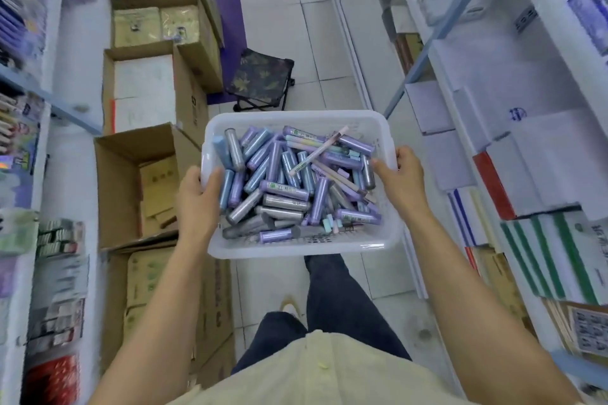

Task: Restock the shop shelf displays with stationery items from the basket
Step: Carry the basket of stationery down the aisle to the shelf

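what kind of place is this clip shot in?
Most likely a stationery shop aisle, seen mid-restock. White shelves of notebooks and packaged goods line both sides, cardboard cartons sit on the tiled floor, and both hands carry a white basket of pens and tubes.

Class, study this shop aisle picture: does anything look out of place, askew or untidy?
The tubes lie jumbled in the basket, which both hands grip, with one long pen slanting across the top. Open cardboard boxes crowd the floor on the left.

Blurred left shelf goods (56, 289)
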The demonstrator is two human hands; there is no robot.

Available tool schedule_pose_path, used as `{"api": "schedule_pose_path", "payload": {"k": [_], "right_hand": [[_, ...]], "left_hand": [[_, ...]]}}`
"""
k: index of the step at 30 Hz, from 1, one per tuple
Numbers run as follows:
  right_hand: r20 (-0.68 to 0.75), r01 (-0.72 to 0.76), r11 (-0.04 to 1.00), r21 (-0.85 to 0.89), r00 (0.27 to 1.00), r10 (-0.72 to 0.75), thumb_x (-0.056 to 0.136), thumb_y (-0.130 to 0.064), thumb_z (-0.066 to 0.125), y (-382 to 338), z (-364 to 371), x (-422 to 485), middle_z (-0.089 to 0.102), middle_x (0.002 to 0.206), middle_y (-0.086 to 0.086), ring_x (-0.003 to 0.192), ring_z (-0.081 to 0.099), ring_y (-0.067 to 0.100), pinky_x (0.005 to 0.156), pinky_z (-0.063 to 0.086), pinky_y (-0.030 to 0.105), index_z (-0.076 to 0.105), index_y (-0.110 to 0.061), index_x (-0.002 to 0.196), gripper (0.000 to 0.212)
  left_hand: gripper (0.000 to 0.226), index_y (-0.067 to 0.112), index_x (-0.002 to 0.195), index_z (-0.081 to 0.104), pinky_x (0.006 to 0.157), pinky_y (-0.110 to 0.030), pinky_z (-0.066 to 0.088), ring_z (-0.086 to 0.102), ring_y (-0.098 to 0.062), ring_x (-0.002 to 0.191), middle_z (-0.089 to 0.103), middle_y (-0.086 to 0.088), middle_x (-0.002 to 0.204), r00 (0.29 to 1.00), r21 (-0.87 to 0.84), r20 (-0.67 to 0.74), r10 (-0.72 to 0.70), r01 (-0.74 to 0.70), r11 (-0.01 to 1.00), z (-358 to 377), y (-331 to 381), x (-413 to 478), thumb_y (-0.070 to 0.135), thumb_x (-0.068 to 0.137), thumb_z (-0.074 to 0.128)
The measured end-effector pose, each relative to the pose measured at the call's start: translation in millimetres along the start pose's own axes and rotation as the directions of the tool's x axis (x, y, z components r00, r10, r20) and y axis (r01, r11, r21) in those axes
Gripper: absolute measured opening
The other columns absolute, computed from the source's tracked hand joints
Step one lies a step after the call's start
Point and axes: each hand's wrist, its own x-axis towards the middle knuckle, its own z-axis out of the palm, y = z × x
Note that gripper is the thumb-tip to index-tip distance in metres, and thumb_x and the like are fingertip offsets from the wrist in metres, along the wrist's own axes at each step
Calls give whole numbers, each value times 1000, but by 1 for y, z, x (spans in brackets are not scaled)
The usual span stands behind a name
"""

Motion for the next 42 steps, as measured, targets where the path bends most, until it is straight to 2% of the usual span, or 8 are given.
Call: {"api": "schedule_pose_path", "payload": {"k": [6, 10, 14, 18, 24, 28, 35, 42], "right_hand": [[38, -5, 1000, 18, 999, 5, 90, -18, 63, -58, 12, 145, 55, 82, -5, 70, 53, 4, 51, 40, 8, 53, -14, 97, 13], [29, 6, 1000, 30, 1000, -7, 91, -17, 62, -98, 18, 230, 57, 84, -4, 71, 55, 4, 49, 39, 6, 54, -14, 100, 13], [12, -9, 998, 66, 1000, 8, 91, -18, 62, -124, 31, 309, 59, 92, 3, 76, 56, 9, 58, 42, 18, 52, -14, 103, 16], [-35, -16, 998, 59, 999, 18, 91, -16, 62, -148, 38, 387, 58, 94, 10, 81, 57, 20, 62, 45, 27, 51, -10, 101, 16], [-75, -22, 999, 26, 997, 24, 90, -19, 63, -179, 36, 499, 59, 86, 7, 76, 56, 18, 61, 44, 28, 52, -11, 92, 14], [-45, -18, 1000, 26, 999, 19, 90, -19, 62, -195, 36, 578, 56, 80, -2, 71, 54, 13, 58, 44, 22, 52, -14, 93, 12], [-8, -4, 1000, 10, 1000, 4, 89, -15, 62, -232, 38, 705, 61, 96, 21, 76, 53, 17, 62, 44, 28, 54, 2, 101, 23], [-52, -43, 998, 54, 998, 46, 92, -19, 61, -255, 56, 786, 59, 87, 6, 71, 54, 14, 58, 44, 22, 53, -10, 98, 14]], "left_hand": [[38, 4, 85, 48, 64, -37, 36, 43, -20, 68, 48, -11, 75, 999, -10, -26, -29, 29, 1000, 46, 63, 126, 40, 95, 51], [34, 9, 80, 46, 62, -35, 36, 41, -16, 65, 46, -4, 73, 999, -5, -45, -26, 26, 1000, 71, 110, 206, 39, 95, 51], [41, -3, 86, 45, 62, -35, 33, 39, -20, 67, 44, -11, 76, 999, 33, -33, 7, -6, 999, 100, 150, 293, 37, 96, 51], [43, -4, 87, 44, 63, -35, 32, 38, -19, 68, 44, -10, 76, 999, 27, 25, 48, -49, 998, 127, 189, 374, 37, 96, 50], [41, -1, 82, 44, 61, -33, 30, 36, -18, 66, 42, -10, 74, 997, 23, 52, 55, -56, 998, 176, 249, 472, 36, 96, 52], [37, -4, 92, 52, 64, -35, 34, 41, -19, 70, 50, -28, 83, 998, 17, 44, 37, -38, 999, 216, 281, 532, 33, 97, 52], [42, -5, 89, 48, 59, -33, 33, 40, -19, 66, 46, -13, 75, 1000, 2, -4, -2, 2, 1000, 266, 328, 622, 36, 97, 52], [42, -2, 84, 45, 57, -34, 31, 37, -16, 62, 42, -10, 72, 995, 46, 73, 65, -68, 997, 295, 374, 725, 38, 98, 50]]}}
